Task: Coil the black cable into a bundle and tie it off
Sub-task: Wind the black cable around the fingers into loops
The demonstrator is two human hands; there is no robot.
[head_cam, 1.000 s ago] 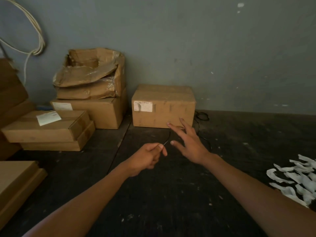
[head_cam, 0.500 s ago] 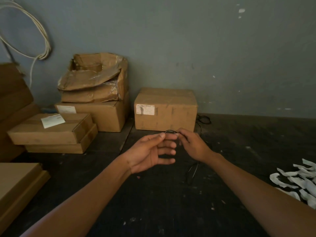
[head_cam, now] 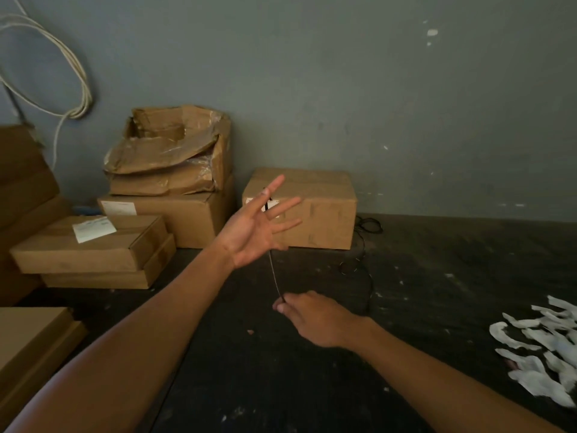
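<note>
A thin black cable [head_cam: 274,275] runs taut from my raised left hand [head_cam: 256,228] down to my right hand [head_cam: 315,317]. The left hand is lifted in front of a cardboard box, palm toward me and fingers spread, with the cable end pinched between thumb and forefinger and passing behind the palm. Lower and nearer, the right hand pinches the cable between thumb and fingers. The remainder of the cable lies in loose loops [head_cam: 363,267] on the dark floor and trails to the box's right side.
A closed cardboard box [head_cam: 324,210] stands against the grey wall. Stacked boxes [head_cam: 125,239] and a torn one fill the left side. White cord [head_cam: 71,89] hangs on the wall at top left. White scraps [head_cam: 543,348] lie on the floor at right.
My left hand has risen and opened its fingers wide. My right hand has pulled down and toward me, drawing a straight length of cable between the hands.
</note>
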